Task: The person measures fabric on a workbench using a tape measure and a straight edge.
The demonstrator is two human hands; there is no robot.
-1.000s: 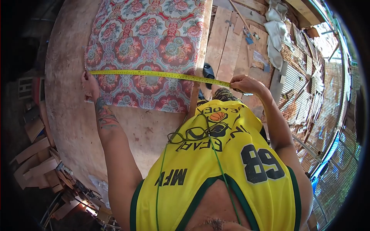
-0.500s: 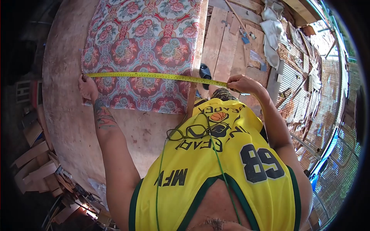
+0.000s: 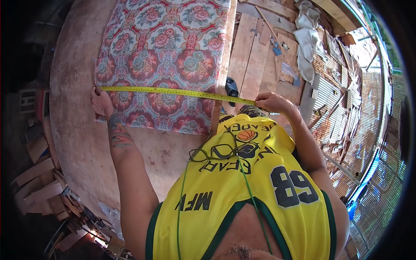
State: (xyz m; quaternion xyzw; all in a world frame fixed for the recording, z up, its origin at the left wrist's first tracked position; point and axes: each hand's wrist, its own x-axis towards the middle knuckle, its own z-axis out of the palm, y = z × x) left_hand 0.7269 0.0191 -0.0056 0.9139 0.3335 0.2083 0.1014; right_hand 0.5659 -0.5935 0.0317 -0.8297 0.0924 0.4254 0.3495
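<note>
A yellow tape measure [image 3: 173, 91] is stretched straight across a red, blue and white floral fabric [image 3: 173, 56]. My left hand [image 3: 101, 103] is closed on the tape's left end, at the fabric's left edge. The tape's other end is pinched in my right hand [image 3: 275, 104], which is past the fabric's right edge and beyond the board's edge. I cannot see whether a tape case or more tape is inside my right hand. The fabric lies on a large wooden board [image 3: 78, 130].
A shod foot [image 3: 232, 88] shows beside the board's right edge. Plank flooring [image 3: 253, 52] with scraps lies to the right, near corrugated sheets [image 3: 368, 99]. Wood offcuts [image 3: 41, 182] are piled at lower left. Eyeglasses [image 3: 212, 151] hang on a green cord over my yellow jersey.
The whole scene sits slightly lower in the view. Both hands keep their hold on the tape, and it crosses the fabric at about the same place.
</note>
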